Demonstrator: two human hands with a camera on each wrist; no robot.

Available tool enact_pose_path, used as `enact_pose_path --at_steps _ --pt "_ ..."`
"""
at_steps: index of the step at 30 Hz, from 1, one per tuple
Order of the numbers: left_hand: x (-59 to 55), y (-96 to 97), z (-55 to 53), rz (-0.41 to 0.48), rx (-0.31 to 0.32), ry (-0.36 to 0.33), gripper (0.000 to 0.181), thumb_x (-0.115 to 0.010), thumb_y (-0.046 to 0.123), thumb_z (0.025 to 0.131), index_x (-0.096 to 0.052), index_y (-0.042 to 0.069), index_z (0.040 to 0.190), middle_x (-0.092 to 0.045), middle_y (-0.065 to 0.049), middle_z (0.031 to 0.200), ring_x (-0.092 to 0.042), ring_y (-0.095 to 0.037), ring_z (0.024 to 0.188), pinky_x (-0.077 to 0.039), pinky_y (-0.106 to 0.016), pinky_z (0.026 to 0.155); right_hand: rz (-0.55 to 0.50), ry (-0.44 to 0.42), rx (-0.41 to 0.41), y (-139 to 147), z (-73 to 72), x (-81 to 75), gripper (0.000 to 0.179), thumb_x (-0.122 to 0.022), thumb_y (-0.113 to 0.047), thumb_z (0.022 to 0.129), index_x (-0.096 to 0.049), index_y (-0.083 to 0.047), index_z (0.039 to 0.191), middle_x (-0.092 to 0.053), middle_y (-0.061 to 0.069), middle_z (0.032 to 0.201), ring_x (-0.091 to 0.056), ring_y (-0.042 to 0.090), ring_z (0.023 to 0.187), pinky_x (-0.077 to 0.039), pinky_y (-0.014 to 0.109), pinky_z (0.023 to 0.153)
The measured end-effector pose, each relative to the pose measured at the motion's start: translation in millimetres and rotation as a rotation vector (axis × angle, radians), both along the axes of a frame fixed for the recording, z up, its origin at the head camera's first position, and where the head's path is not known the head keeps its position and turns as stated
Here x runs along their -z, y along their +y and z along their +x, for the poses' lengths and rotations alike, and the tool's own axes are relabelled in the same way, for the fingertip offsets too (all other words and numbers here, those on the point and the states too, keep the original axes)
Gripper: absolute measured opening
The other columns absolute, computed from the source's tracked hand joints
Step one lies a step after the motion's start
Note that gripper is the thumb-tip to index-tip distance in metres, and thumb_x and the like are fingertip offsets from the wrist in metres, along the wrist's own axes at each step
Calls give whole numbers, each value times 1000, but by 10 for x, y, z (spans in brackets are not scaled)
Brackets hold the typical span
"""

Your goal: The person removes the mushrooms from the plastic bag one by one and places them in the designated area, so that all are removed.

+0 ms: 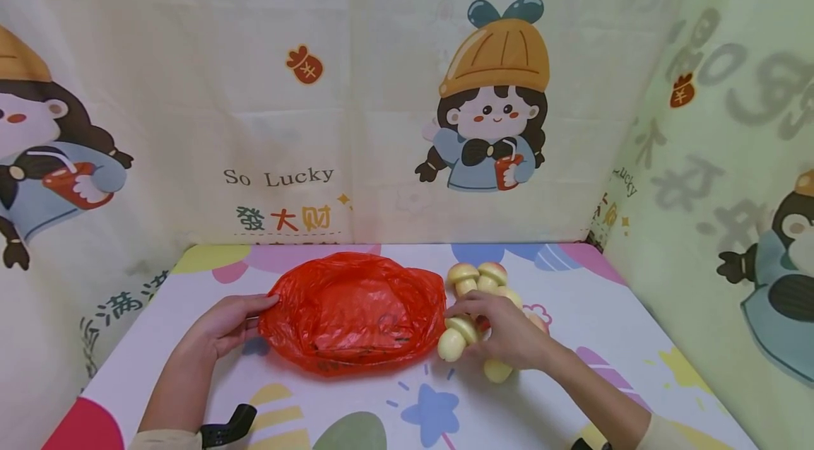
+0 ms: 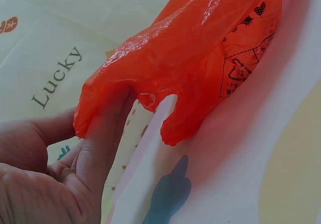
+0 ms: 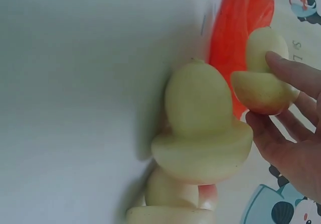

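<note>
— Near the middle of the colourful printed tabletop (image 1: 572,309), what's lying there?
— A crumpled red plastic bag (image 1: 352,312); the left hand (image 1: 229,323) pinches its left edge, a finger tucked under the film.
— And the right hand (image 1: 509,337)?
— Just right of the bag, its fingers are curled round one pale yellow toy mushroom (image 1: 458,337) from the cluster of toy mushrooms (image 1: 480,277).
— Anything bagged?
— Not that I can see; the mushrooms all lie outside it.
</note>
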State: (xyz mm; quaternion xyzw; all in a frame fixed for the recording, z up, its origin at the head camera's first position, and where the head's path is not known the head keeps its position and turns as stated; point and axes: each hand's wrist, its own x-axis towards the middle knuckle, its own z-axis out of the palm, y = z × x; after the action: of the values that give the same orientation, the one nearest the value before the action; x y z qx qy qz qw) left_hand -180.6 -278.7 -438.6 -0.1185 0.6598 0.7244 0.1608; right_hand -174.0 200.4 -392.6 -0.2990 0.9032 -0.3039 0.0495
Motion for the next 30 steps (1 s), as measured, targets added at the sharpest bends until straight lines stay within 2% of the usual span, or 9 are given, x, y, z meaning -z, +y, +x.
enact_pose_path --at_steps 5,8,18,24,30 --pt "1 0 -7 -7 2 1 51 -70 25 101 -59 -1 144 -78 0 102 -78 -18 90 -65 -32 84 -9 35 -41 11 12 47 49 -89 -5 78 -76 -20 123 -71 -8 119 -61 14 101 -61 31 73" --pt "-4 3 -8 -6 3 1 51 -69 25 102 -58 -1 145 -78 0 102 -78 -18 90 -65 -32 84 -8 57 -57 19 25 70 49 -88 -3 77 -76 -17 122 -72 -6 119 -62 14 103 -59 27 74" --pt "-9 -6 -8 12 -6 -5 48 -70 24 101 -62 0 142 -78 0 101 -78 -18 89 -65 -32 84 46 190 -78 34 73 185 50 -94 -9 72 -78 -20 118 -69 -1 119 -61 19 108 -52 23 73" --pt "8 -16 -14 5 -4 2 47 -70 24 101 -63 0 141 -78 0 101 -78 -18 89 -65 -33 84 99 241 -70 44 72 214 50 -95 -12 71 -78 -21 117 -69 -4 119 -62 18 112 -54 31 86" --pt "12 -19 -13 3 -4 7 45 -69 24 102 -63 0 140 -78 0 100 -78 -18 89 -65 -33 84 148 184 -40 58 85 212 49 -95 -16 73 -78 -21 119 -67 -6 120 -60 17 114 -55 42 95"
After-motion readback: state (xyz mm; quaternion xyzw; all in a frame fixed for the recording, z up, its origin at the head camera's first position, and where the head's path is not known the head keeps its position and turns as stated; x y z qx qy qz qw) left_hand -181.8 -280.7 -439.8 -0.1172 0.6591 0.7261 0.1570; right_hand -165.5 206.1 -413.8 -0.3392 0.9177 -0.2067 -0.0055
